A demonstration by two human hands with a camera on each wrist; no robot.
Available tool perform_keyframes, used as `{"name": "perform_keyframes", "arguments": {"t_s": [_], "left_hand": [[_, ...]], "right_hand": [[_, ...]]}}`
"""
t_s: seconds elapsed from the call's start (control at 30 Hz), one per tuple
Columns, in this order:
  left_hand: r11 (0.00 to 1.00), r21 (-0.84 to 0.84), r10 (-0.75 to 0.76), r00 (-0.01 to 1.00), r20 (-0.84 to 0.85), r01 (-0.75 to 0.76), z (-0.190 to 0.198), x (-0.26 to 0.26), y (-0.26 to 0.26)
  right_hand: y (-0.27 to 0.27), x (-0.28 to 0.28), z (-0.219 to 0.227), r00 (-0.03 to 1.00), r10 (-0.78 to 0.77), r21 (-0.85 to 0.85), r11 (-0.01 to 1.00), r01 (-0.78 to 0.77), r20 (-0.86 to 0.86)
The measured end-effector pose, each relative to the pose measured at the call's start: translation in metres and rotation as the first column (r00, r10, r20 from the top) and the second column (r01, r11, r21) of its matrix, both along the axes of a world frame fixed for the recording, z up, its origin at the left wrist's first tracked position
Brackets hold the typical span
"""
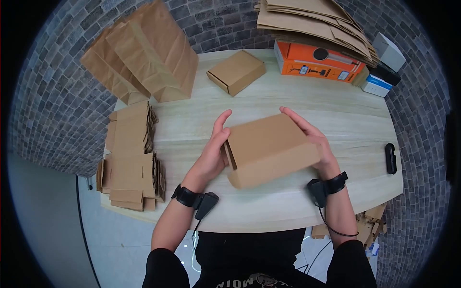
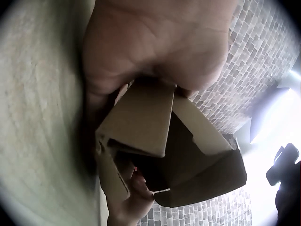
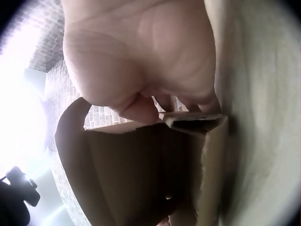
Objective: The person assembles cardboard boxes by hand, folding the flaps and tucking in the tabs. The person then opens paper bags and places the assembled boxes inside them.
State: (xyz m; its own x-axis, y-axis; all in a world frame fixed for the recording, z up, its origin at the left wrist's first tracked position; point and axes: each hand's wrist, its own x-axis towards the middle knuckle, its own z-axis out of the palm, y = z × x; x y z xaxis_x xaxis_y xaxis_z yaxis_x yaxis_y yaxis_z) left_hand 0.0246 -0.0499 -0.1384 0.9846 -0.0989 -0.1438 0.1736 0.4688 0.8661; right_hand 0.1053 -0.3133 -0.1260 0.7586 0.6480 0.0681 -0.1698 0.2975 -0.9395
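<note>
A brown cardboard box point(image 1: 273, 144) is held between both hands over the middle of the table, its lid panel facing up and a front flap sticking out toward the person. My left hand point(image 1: 209, 154) grips the box's left side, thumb near the top edge. On the opposite side, my right hand point(image 1: 321, 144) holds the right end, fingers reaching along the far edge. In the left wrist view the box point(image 2: 141, 117) shows its open front and dark inside, with a folded side wall under the palm. The right wrist view shows the open box point(image 3: 127, 169) below the palm.
A closed cardboard box point(image 1: 237, 72) lies at the back of the table point(image 1: 192, 129). Paper bags point(image 1: 149, 53) stand back left, above stacks of flattened cardboard point(image 1: 132, 173). Back right, an orange box point(image 1: 317, 65) carries folded paper bags point(image 1: 312, 21). A black object point(image 1: 391, 158) lies near the right edge.
</note>
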Motion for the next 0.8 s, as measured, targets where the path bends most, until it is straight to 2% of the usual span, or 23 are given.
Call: {"name": "perform_keyframes", "arguments": {"t_s": [0.07, 0.2, 0.27, 0.3, 0.37, 0.4, 0.43, 0.47, 0.53, 0.57, 0.7, 0.77, 0.8], "left_hand": [[1.0, -0.018, 0.004, 1.0, -0.001, -0.004, -0.005, 0.002, 0.001], [0.998, 0.008, 0.057, 0.996, -0.072, -0.057, -0.008, 0.005, 0.003], [0.997, 0.019, 0.076, 0.994, -0.082, -0.075, -0.008, 0.005, 0.002], [0.995, 0.029, 0.095, 0.994, -0.061, -0.093, -0.008, 0.005, 0.0], [0.993, 0.039, 0.115, 0.992, -0.045, -0.114, -0.006, 0.004, -0.006], [0.982, 0.11, 0.158, 0.987, -0.026, -0.154, -0.004, 0.003, -0.012], [0.964, 0.18, 0.198, 0.98, -0.004, -0.195, -0.002, 0.002, -0.014], [0.964, 0.179, 0.202, 0.979, -0.006, -0.197, -0.001, 0.001, -0.013], [0.97, 0.217, 0.108, 0.994, 0.009, -0.107, 0.0, -0.001, -0.009], [0.97, 0.216, 0.109, 0.994, 0.009, -0.108, -0.001, -0.001, -0.007], [0.971, 0.191, 0.158, 0.985, -0.069, -0.142, -0.013, 0.009, 0.003], [0.965, 0.189, 0.204, 0.975, -0.092, -0.184, -0.012, 0.008, 0.008], [0.981, 0.134, 0.157, 0.981, -0.11, -0.142, -0.008, 0.006, 0.011]], "right_hand": [[-0.002, 0.007, -0.006, 0.971, 0.178, 0.236, 0.962, -0.137, -0.163], [0.003, 0.006, -0.01, 0.942, 0.231, 0.315, 0.937, -0.149, -0.243], [0.011, -0.003, -0.007, 0.984, 0.068, 0.074, 0.996, -0.057, -0.163], [0.015, -0.009, -0.004, 0.984, 0.071, 0.072, 0.996, -0.06, -0.165], [0.021, -0.019, 0.003, 0.978, -0.02, -0.245, 0.967, 0.072, 0.209], [0.022, -0.019, 0.002, 0.979, -0.015, -0.247, 0.967, 0.067, 0.205], [0.021, -0.018, 0.0, 0.962, -0.014, -0.267, 0.96, 0.089, 0.272], [0.021, -0.017, -0.002, 0.94, -0.012, -0.284, 0.952, 0.115, 0.34], [0.021, -0.015, -0.007, 0.948, -0.037, -0.229, 0.967, 0.114, 0.317], [0.021, -0.014, -0.007, 0.954, -0.061, -0.173, 0.978, 0.116, 0.295], [0.022, -0.016, -0.005, 0.948, -0.073, -0.166, 0.978, 0.13, 0.309], [0.018, -0.018, 0.004, 0.835, 0.071, -0.256, 0.963, 0.085, 0.546], [0.018, -0.019, 0.006, 0.834, 0.077, -0.258, 0.963, 0.08, 0.547]]}}
